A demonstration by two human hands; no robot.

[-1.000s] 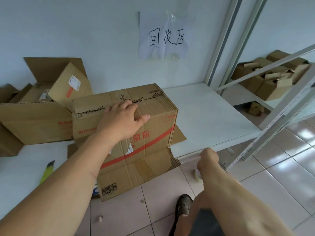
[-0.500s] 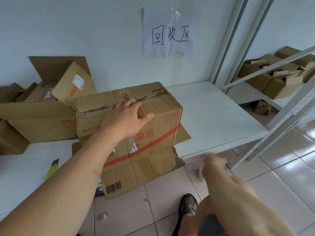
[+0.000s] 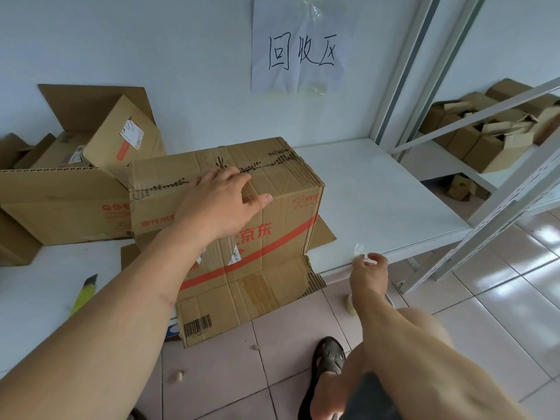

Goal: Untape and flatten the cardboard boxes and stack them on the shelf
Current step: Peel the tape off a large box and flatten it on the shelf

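The cardboard box (image 3: 225,207), standing on the shelf (image 3: 378,189), is steadied by the left hand (image 3: 222,204), its fingers (image 3: 230,178) spread flat. A scrap of clear tape (image 3: 360,251) is pinched by the right hand (image 3: 368,272) at the shelf edge. Should the tape cling to the fingers or the overhanging flap (image 3: 242,298) be pressed, the box could be tipped to the floor (image 3: 500,313).

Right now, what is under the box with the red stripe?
The red-striped box stands on the white shelf. Its opened bottom flaps spread from beneath, one hanging over the shelf's front edge. The left hand rests on top. Anything directly beneath the box is hidden.
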